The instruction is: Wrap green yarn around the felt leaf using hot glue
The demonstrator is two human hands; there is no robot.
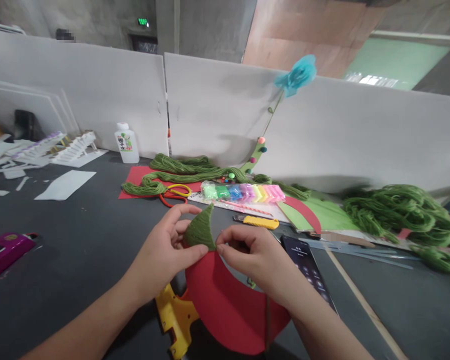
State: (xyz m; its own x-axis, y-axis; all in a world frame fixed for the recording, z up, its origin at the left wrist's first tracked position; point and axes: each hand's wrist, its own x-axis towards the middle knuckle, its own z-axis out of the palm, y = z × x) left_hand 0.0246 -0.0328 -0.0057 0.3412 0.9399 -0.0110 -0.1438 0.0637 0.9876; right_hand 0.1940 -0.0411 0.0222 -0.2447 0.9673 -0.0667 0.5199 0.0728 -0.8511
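Observation:
Between my hands is a red paper crescent (232,300), its upper tip wrapped in green yarn (200,227). My left hand (174,240) grips this tip, thumb in front and fingers behind. Thumb and index finger of my right hand (247,250) are pinched together at the lower edge of the wrapped part; what lies between them is too small to make out. A brown strip (268,320) runs down over the lower right of the crescent. Partly under the crescent lies a yellow tool, apparently a glue gun (176,320).
A phone (307,267) lies right of my right hand. Beyond are a yellow utility knife (260,222), scissors (178,192), packs of coloured clay (243,192) and green yarn skeins (401,215). A white bottle (126,143) stands near the white partition (303,130).

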